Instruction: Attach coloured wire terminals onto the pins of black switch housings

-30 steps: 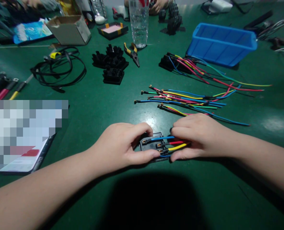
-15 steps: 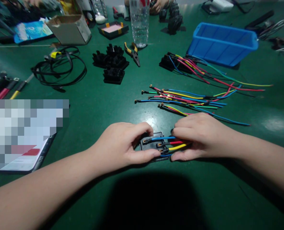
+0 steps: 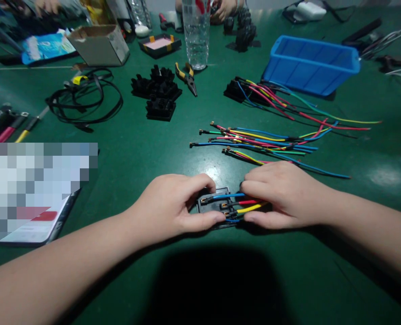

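A small black plastic housing [image 3: 211,206] lies on the green table in front of me. My left hand [image 3: 176,203] grips its left side, thumb along the near edge and fingers curled over the far edge. Blue, red and yellow wires [image 3: 249,209] run rightward from brass-coloured terminals on the housing. My right hand [image 3: 281,194] closes round these wires just right of the housing, its palm hiding their far ends. Another thin blue wire shows beneath the yellow one. Beyond my hands lie several loose coloured wires [image 3: 264,134] with terminals at their left ends.
Needle-nose pliers [image 3: 188,80] lie near several black plastic parts [image 3: 158,92]. A blue bin [image 3: 311,67] stands back right, with wired black parts [image 3: 236,90] before it. A water bottle [image 3: 196,40], cardboard box [image 3: 100,47], coiled black cable [image 3: 85,97] and phone [image 3: 34,225] are around. Other people's hands [image 3: 222,10] show at the back.
My right thumb has shifted slightly right along the wires, uncovering a little more of the thin blue wire. The left hand and housing stay almost the same.
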### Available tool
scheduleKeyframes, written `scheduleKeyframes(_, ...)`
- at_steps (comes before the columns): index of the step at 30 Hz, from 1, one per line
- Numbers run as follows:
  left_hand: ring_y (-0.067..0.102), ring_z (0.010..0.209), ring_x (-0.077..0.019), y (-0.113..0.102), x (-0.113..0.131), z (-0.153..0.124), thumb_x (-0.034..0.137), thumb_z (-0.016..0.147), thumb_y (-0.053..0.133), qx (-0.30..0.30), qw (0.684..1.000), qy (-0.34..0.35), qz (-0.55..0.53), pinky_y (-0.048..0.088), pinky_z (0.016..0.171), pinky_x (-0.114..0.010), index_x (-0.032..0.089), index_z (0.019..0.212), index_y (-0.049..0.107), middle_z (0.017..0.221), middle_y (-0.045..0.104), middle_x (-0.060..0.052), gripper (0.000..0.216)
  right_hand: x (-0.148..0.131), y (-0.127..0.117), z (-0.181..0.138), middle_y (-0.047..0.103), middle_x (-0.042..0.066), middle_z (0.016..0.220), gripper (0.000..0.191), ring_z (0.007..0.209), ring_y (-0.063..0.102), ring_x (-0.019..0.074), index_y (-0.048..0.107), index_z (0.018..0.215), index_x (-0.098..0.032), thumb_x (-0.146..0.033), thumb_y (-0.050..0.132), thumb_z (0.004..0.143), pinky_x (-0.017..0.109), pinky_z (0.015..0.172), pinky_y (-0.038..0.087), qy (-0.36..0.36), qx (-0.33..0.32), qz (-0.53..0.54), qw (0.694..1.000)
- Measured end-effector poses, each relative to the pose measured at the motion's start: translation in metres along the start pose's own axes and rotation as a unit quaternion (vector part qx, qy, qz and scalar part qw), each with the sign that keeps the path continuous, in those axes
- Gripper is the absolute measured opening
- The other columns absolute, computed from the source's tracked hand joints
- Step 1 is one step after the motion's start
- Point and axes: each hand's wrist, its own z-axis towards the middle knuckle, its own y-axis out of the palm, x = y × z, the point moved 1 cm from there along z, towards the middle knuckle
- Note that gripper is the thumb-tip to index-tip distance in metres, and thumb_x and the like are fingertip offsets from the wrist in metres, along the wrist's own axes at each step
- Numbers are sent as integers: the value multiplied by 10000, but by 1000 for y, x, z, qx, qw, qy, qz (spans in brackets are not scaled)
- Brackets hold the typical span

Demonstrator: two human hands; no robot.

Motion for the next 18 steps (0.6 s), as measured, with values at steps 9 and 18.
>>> scheduleKeyframes(9, 515, 551, -127, 0, -1, 0, 570, 813, 563, 1, 1000, 2, 2, 278, 517, -219, 218, 934, 610, 615, 583, 38, 375, 5, -6, -5, 626, 113, 854, 189, 785, 557, 241, 576, 968, -169, -295, 447, 912, 358, 685, 404, 211, 203, -140, 946)
scheduleKeyframes(18, 519, 556, -131, -1, 0, 0, 564, 817, 563, 1, 1000, 6, 0, 285, 521, -225, 214, 942, 608, 623, 582, 38, 374, 17, 0, -3, 632, 113, 961, 200, 900, 527, 273, 622, 944, -184, -341, 511, 893, 391, 742, 378, 241, 176, -167, 940)
